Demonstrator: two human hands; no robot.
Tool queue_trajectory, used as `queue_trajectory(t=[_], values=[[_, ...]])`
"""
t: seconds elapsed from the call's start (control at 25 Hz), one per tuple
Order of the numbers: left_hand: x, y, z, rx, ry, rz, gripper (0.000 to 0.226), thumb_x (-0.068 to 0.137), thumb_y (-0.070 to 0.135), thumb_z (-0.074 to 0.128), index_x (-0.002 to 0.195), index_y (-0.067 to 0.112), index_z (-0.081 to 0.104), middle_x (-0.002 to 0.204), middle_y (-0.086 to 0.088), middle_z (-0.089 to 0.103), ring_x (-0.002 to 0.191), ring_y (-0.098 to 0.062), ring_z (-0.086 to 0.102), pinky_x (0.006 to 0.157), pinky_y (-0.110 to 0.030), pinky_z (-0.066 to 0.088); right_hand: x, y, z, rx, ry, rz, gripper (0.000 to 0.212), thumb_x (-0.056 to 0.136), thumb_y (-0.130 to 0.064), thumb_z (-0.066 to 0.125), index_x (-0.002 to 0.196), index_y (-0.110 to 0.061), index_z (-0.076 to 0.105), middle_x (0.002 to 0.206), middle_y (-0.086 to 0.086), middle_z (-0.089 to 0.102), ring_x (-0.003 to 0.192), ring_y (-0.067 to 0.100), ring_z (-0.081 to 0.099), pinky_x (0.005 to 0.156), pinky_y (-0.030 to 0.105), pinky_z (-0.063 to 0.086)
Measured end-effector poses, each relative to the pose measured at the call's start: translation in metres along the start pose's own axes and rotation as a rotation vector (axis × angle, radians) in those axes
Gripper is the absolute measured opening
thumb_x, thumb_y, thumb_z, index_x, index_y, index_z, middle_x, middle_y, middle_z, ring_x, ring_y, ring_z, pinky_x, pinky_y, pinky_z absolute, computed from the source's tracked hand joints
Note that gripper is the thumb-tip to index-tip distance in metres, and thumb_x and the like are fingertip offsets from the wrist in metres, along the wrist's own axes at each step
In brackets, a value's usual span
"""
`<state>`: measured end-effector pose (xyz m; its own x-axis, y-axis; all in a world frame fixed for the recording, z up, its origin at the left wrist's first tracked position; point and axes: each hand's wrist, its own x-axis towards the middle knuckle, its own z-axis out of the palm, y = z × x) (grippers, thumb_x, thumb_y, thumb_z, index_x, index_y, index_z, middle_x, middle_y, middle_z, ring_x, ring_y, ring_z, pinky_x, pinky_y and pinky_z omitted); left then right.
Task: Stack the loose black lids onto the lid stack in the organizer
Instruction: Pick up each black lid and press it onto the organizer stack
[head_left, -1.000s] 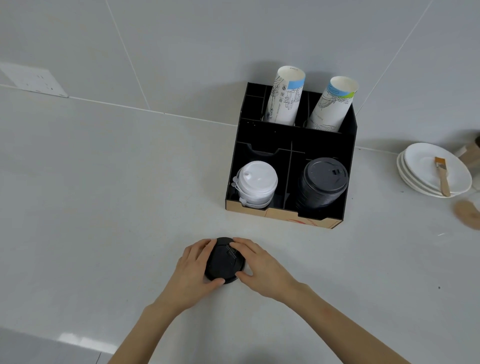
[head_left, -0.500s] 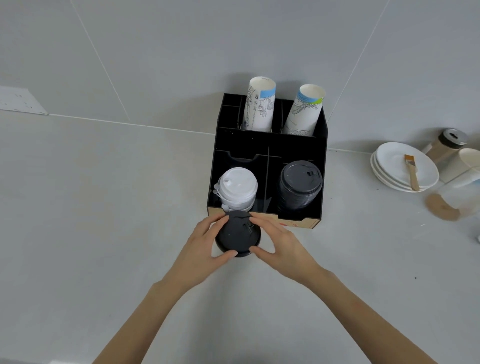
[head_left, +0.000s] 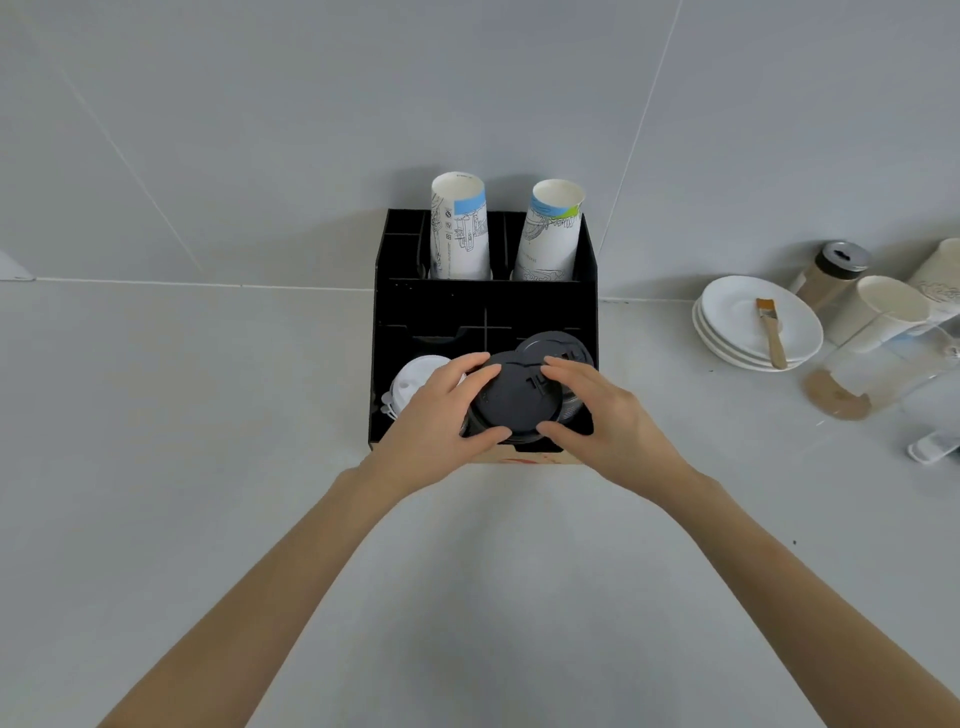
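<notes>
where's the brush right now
In the head view, far right: the brush lies on the stacked white plates, right of the organizer.

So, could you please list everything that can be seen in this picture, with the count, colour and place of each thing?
organizer: 1, black, on the counter against the wall
paper cup stacks: 2, white with print, back compartments
white lid stack: 1, front left compartment
black lid stack: 1, front right compartment
loose black lids: held between both hands, count unclear, above the organizer's front
plates: stacked, white, right of the organizer
brush: 1, wooden handle, on the top plate
jar: 1, brown content, dark lid, behind the plates
left hand: 1, on the lids' left edge
right hand: 1, on the right edge
</notes>
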<state>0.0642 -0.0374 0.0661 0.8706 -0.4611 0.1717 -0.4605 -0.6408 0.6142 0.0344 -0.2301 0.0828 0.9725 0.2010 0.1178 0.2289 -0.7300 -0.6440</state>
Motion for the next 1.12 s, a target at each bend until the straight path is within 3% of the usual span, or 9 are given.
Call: queue_trajectory(t=[0.12,0.28,0.44,0.6,0.84,1.0,1.12], values=[[0.025,0.006,0.003,0.034,-0.017,0.036,0.061,0.080,0.030,0.061,0.132,0.015,0.033,0.145,-0.005,0.030,0.132,-0.015,0.025,0.098,-0.008,0.009,0.008,0.010,-0.013,-0.013,0.033,0.024,0.052,0.080,-0.018,0.063,0.127,-0.013,0.042,0.140,0.003,0.043,0.126,0.016,0.040,0.096,0.005,0.018],[0.048,0.010,0.011,0.009,-0.096,-0.003,0.061,0.083,0.031,0.057,0.135,0.017,0.028,0.149,-0.004,0.023,0.134,-0.017,0.026,0.107,-0.027,0.023,0.019,0.023,-0.020,-0.005,0.065,0.077,0.051,0.081,-0.019,0.062,0.128,-0.014,0.042,0.139,0.003,0.044,0.125,0.017,0.042,0.094,0.006,0.019],[0.062,0.008,0.020,0.060,-0.137,-0.004,0.061,0.083,0.030,0.056,0.135,0.015,0.027,0.149,-0.006,0.024,0.136,-0.020,0.024,0.112,-0.037,0.024,0.026,0.036,-0.019,0.002,0.056,0.115,0.052,0.081,-0.018,0.062,0.128,-0.014,0.041,0.139,0.004,0.043,0.125,0.018,0.041,0.094,0.008,0.021],[0.070,0.000,0.030,0.080,-0.157,-0.017,0.061,0.083,0.031,0.056,0.135,0.015,0.027,0.149,-0.006,0.025,0.136,-0.020,0.020,0.111,-0.036,0.021,0.031,0.044,-0.014,0.001,0.034,0.152,0.052,0.082,-0.018,0.061,0.129,-0.012,0.039,0.140,0.005,0.042,0.127,0.019,0.040,0.098,0.014,0.022],[0.069,-0.009,0.036,0.054,-0.169,-0.041,0.060,0.083,0.033,0.056,0.135,0.018,0.028,0.149,-0.004,0.024,0.136,-0.018,0.022,0.108,-0.030,0.020,0.031,0.050,-0.008,0.006,0.034,0.165,0.052,0.082,-0.019,0.061,0.129,-0.011,0.039,0.140,0.007,0.041,0.127,0.020,0.040,0.095,0.011,0.021],[0.065,-0.013,0.039,0.038,-0.169,-0.052,0.060,0.083,0.033,0.055,0.135,0.019,0.027,0.149,-0.002,0.024,0.135,-0.018,0.024,0.107,-0.028,0.022,0.028,0.049,0.000,0.033,0.029,0.173,0.052,0.083,-0.018,0.059,0.130,-0.011,0.037,0.142,0.006,0.039,0.128,0.020,0.038,0.100,0.017,0.024],[0.066,-0.011,0.039,0.012,-0.173,-0.054,0.060,0.083,0.032,0.056,0.134,0.020,0.028,0.149,-0.002,0.025,0.135,-0.017,0.024,0.108,-0.029,0.022,0.023,0.052,0.002,0.084,0.072,0.178,0.051,0.084,-0.016,0.059,0.130,-0.012,0.038,0.143,0.006,0.039,0.129,0.019,0.039,0.096,0.008,0.021]])
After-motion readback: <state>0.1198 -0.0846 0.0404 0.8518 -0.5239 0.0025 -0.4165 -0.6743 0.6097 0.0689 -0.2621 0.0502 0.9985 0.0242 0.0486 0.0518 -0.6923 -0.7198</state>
